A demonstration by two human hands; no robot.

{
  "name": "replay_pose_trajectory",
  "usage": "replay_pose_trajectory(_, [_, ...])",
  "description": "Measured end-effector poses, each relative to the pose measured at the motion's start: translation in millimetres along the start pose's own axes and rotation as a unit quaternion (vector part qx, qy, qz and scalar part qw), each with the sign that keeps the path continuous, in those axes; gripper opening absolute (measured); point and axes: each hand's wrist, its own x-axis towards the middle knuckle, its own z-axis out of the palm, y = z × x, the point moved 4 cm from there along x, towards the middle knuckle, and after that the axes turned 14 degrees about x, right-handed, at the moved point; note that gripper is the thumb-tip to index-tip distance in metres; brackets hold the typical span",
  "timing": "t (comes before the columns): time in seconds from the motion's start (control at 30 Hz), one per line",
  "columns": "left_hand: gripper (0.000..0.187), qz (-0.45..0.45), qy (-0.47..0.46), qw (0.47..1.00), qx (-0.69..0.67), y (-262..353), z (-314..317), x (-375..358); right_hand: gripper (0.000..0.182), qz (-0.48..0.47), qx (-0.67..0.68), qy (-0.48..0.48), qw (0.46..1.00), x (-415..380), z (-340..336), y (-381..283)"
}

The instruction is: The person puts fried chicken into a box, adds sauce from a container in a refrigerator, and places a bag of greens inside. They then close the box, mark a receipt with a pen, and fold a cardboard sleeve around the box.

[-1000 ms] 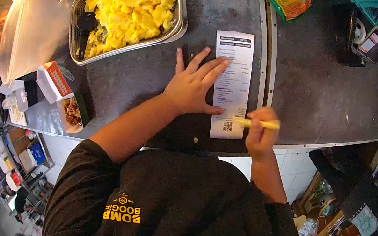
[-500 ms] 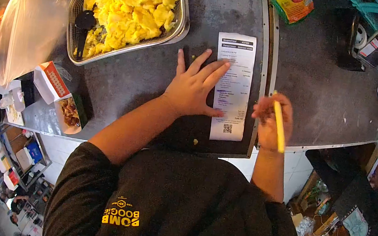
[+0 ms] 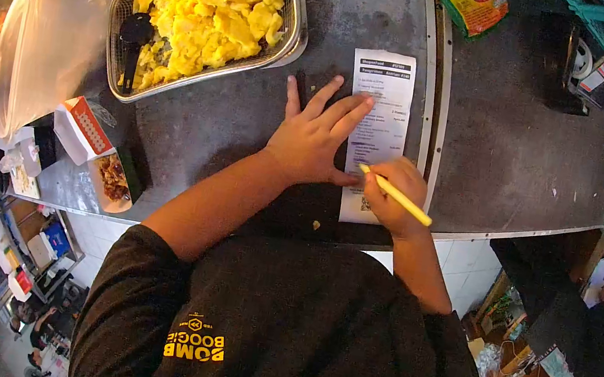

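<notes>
A long white printed receipt (image 3: 380, 114) lies on the dark tabletop (image 3: 201, 134), with purple marks on some of its lines. Spread flat, my left hand (image 3: 313, 139) has its fingertips and thumb on the receipt's left edge. My right hand (image 3: 397, 195) is closed around a yellow pen (image 3: 402, 199), whose tip is at the lower part of the receipt. That hand covers part of the receipt's bottom and its printed code.
A mesh tray (image 3: 298, 40) of scrambled egg with a black spoon (image 3: 133, 46) stands at upper left. Below it is an open food box (image 3: 113, 180). A colourful packet (image 3: 470, 3) and a black device (image 3: 570, 65) are toward upper right.
My right hand has moved left from beside the receipt onto its lower part, and the yellow pen now slants with its tip at the paper. My left hand has barely moved.
</notes>
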Motion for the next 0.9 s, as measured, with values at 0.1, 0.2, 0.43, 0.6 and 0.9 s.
replay_pose_trajectory(0.1, [0.109, 0.005, -0.003, 1.000, -0.001, -0.2, -0.4, -0.2, 0.009, -0.011, -0.039, -0.035, 0.999, 1.5, 3.2, 0.0])
replay_pose_trajectory(0.2, [0.109, 0.005, -0.011, 1.000, -0.002, 0.3, -0.5, -0.3, 0.010, -0.024, -0.069, 0.019, 0.997, 5.3, -3.9, 5.1])
replay_pose_trajectory(0.43, [0.112, 0.013, 0.001, 1.000, -0.003, -0.9, 2.4, -1.3, 0.009, -0.019, -0.232, 0.165, 0.958, 7.0, -45.4, 16.9])
replay_pose_trajectory(0.6, [0.111, 0.013, 0.020, 1.000, 0.000, 0.1, 1.5, -3.8, 0.032, 0.099, -0.441, 0.118, 0.884, 16.4, -109.0, 52.0])
replay_pose_trajectory(0.9, [0.084, 0.127, 0.163, 0.978, -0.030, -7.8, -80.5, -40.0, 0.033, 0.027, -0.339, 0.168, 0.925, 27.5, -74.8, -52.0])
